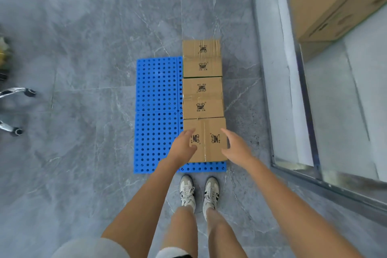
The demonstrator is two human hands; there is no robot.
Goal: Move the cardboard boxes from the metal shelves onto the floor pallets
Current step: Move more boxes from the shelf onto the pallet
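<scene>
At lower centre, the left hand (184,146) and right hand (237,148) hover at either side of the nearest cardboard box (209,151), fingers loosely spread and gripping nothing (contact is unclear). It sits on the blue pallets (157,111). Beyond it, in 1 row, are the middle box (202,97) and the far box (202,58). At upper right, a larger box (335,0) rests on the metal shelf (356,90).

Worn at head height, looking steeply down and slightly forward at the grey floor (83,37). Wide-angle, with edges bowed. Straight above own shoes (187,190) at 6 o'clock, forearms filling the lower frame. Centred on the blue pallets (156,111) and the row of cardboard boxes (202,98) running toward 12 o'clock. Close beside the metal shelf (335,111) at 3 o'clock; chair legs (14,91) cropped at 9 o'clock.
</scene>
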